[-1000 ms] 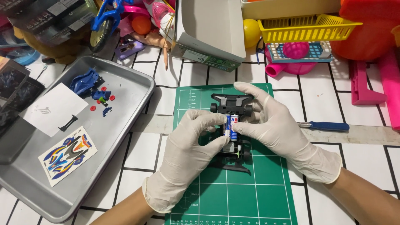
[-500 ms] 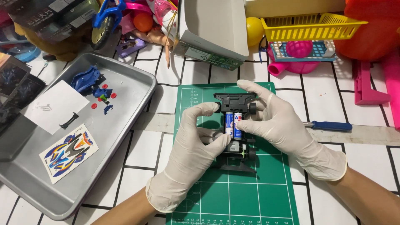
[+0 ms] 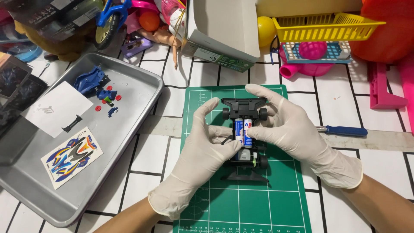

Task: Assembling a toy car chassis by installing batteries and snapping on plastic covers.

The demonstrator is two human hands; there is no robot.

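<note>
1. Both gloved hands, left hand (image 3: 202, 151) and right hand (image 3: 297, 133), pinch the toy car chassis (image 3: 245, 138) on the green mat (image 3: 258, 207), centre.
2. Looks light, stiff plastic with fragile small parts; best gripped by its sides.
3. Two batteries (image 3: 243, 131) seated inside.

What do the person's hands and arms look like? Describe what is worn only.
The left hand and the right hand each wear a thin, off-white disposable glove, wrinkled over the fingers and ending in a loose cuff at the wrist. Beyond the cuffs the forearms are bare, with no sleeves, watch or jewellery showing.
</note>
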